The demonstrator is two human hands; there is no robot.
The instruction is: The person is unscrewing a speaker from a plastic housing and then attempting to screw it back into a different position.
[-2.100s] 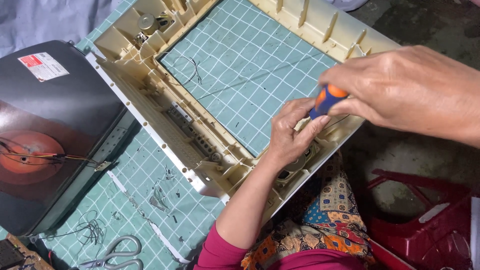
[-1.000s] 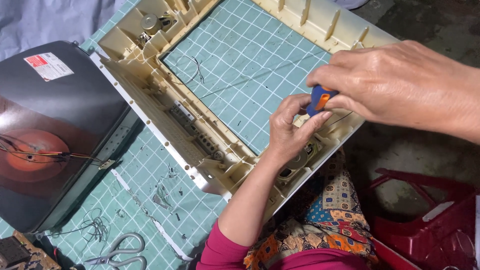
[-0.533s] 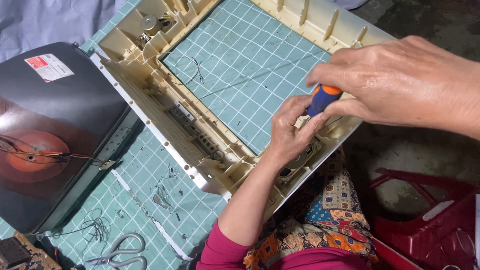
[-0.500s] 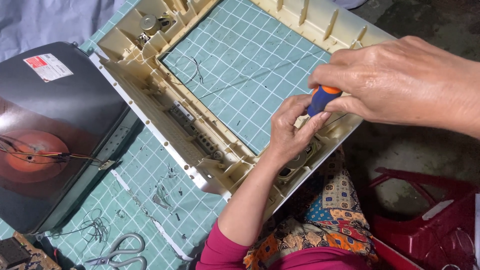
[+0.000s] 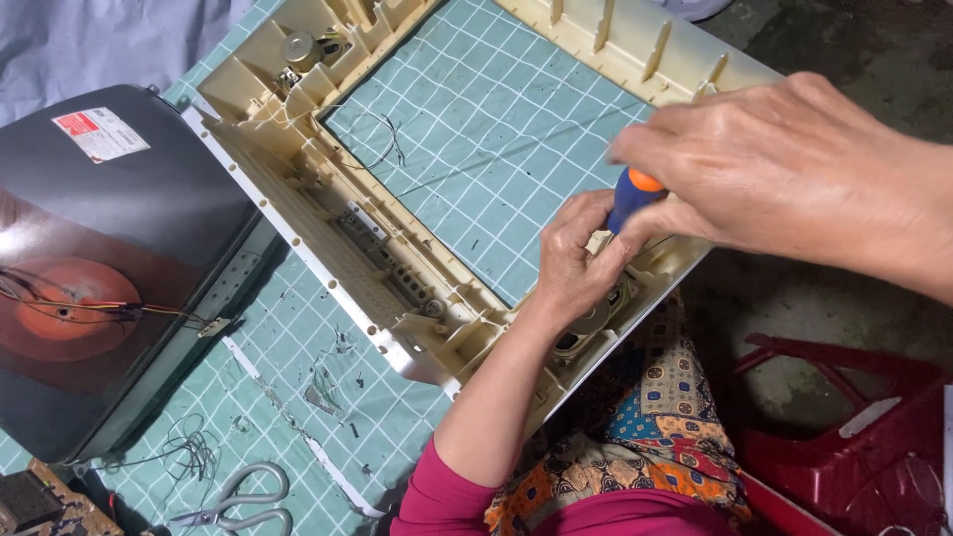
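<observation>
A beige plastic screen frame (image 5: 328, 248) lies face down on a green grid mat (image 5: 496, 129). My right hand (image 5: 784, 169) comes in from the right and is closed around a screwdriver with an orange and blue handle (image 5: 631, 197), held upright over the frame's near right corner. My left hand (image 5: 581, 263) rests on that same corner, fingers curled around the screwdriver's shaft just below the handle. The tip is hidden behind my fingers. A round speaker (image 5: 586, 333) sits in the frame right under my left hand.
A dark picture tube (image 5: 109, 268) with thin wires lies to the left of the frame. Scissors (image 5: 238, 501) and a circuit board (image 5: 35, 501) are at the bottom left. A red plastic stool (image 5: 854, 427) stands on the floor at the right. Another small speaker (image 5: 298, 48) sits in the frame's far corner.
My right hand has shifted slightly on the screwdriver handle while staying over the same corner. My left hand and the frame have not moved.
</observation>
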